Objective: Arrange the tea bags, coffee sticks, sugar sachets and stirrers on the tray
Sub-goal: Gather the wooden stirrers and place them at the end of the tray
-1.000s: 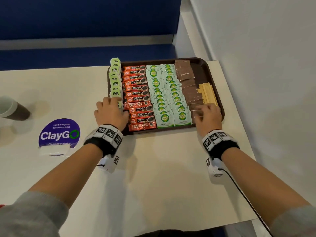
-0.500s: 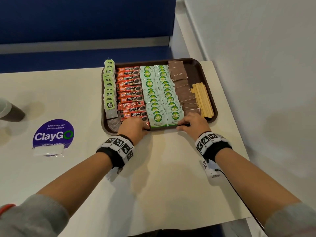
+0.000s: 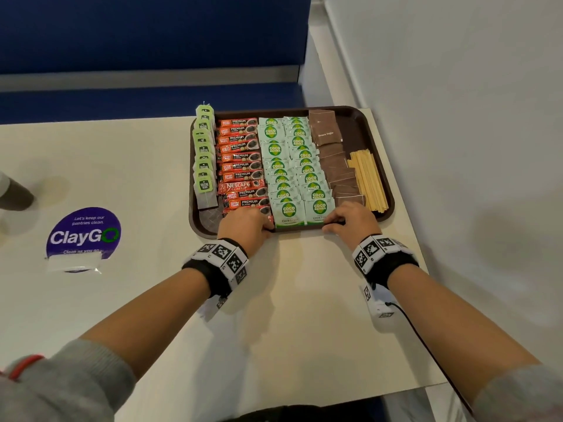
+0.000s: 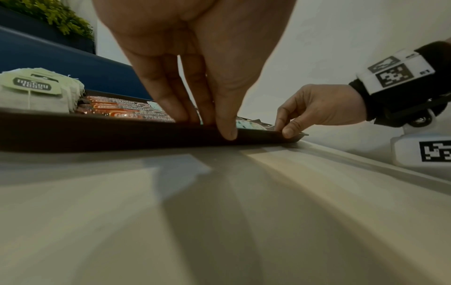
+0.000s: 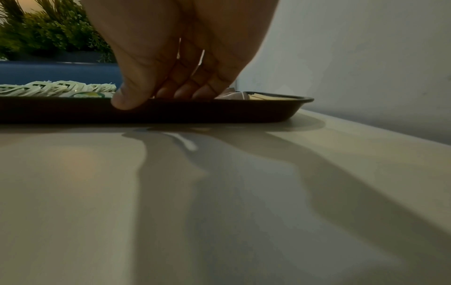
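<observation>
A dark brown tray (image 3: 355, 132) lies at the table's far right. On it, from left to right, run rows of green-tagged tea bags (image 3: 203, 153), red coffee sticks (image 3: 240, 166), green-and-white sugar sachets (image 3: 289, 166), brown sugar sachets (image 3: 332, 159) and wooden stirrers (image 3: 367, 178). My left hand (image 3: 268, 225) pinches the tray's near rim (image 4: 122, 131), thumb on the outer wall and fingers inside by the coffee sticks. My right hand (image 3: 333, 223) pinches the same rim (image 5: 244, 111) further right, in front of the brown sachets. The nearest coffee sticks and brown sachets are partly hidden by my hands.
A purple ClayGo sticker (image 3: 83, 233) is on the white table (image 3: 289, 315), and a dark cup (image 3: 15, 193) stands at the left edge. A blue bench back (image 3: 152, 41) runs behind the table. A white wall (image 3: 457, 117) is close on the right.
Both hands have left the tea bags and brown sachets, come back to the tray's near rim and taken hold of it. Since half a second ago they have hardly moved.
</observation>
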`<state>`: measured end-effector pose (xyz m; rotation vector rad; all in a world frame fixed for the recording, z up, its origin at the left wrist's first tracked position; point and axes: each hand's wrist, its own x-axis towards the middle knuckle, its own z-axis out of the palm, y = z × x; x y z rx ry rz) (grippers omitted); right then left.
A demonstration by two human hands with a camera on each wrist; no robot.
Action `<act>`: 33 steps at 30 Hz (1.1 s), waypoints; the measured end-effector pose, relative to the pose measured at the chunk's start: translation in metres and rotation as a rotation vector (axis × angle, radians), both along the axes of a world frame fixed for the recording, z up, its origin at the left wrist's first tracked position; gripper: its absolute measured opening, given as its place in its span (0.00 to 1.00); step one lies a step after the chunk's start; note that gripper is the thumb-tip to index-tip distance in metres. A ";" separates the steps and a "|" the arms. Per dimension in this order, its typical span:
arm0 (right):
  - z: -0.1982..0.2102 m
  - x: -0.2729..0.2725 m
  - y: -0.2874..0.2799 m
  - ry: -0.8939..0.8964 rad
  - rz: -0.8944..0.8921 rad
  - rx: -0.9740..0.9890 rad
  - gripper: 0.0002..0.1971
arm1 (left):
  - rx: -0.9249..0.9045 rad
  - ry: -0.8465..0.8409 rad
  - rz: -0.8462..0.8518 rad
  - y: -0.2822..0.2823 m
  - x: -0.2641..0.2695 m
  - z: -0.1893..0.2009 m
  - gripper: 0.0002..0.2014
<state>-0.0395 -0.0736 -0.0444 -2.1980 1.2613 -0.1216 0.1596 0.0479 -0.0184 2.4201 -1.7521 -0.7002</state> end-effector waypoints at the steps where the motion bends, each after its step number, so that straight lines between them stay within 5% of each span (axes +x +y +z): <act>1: 0.000 -0.001 -0.001 -0.002 -0.002 -0.007 0.08 | 0.001 0.001 0.001 -0.002 -0.001 0.000 0.11; 27: 0.007 -0.004 -0.007 0.094 0.031 -0.026 0.10 | 0.027 0.045 0.002 -0.013 -0.004 -0.002 0.12; 33: 0.025 0.038 0.009 -0.033 0.079 -0.070 0.13 | -0.160 0.160 0.212 0.000 0.013 0.004 0.19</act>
